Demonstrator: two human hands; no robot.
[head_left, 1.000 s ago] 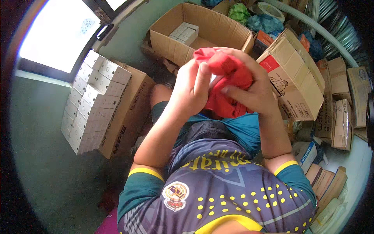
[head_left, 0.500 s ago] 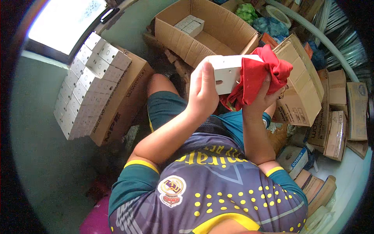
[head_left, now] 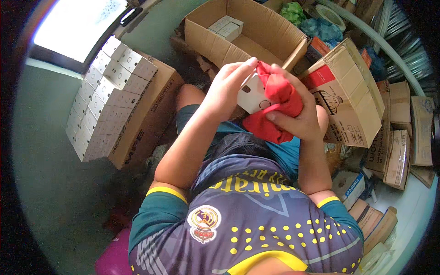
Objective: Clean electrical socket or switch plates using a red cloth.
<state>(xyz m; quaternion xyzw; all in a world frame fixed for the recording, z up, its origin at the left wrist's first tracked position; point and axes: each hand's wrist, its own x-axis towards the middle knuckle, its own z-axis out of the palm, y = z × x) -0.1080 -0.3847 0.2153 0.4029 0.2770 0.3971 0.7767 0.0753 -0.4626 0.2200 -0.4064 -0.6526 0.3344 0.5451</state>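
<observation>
A white box-shaped piece with a slot and a small round hole (head_left: 250, 96) is held up in front of my lap. My left hand (head_left: 230, 87) grips its left side, fingertips at the top edge by the cloth. Wrapped round a red cloth (head_left: 280, 103), my right hand (head_left: 303, 112) presses it against the right part of the white piece. The cloth hides much of that piece and some of my right fingers.
Stacked white boxes (head_left: 107, 89) stand on a brown carton (head_left: 146, 117) at the left, below a window. An open cardboard box (head_left: 270, 39) with several white boxes (head_left: 225, 28) inside sits ahead. Another carton (head_left: 350, 98) and smaller cartons (head_left: 398, 156) crowd the right.
The white piece has turned and come closer to my body. My right hand and the red cloth have moved left, over its face. My left hand has shifted slightly left.
</observation>
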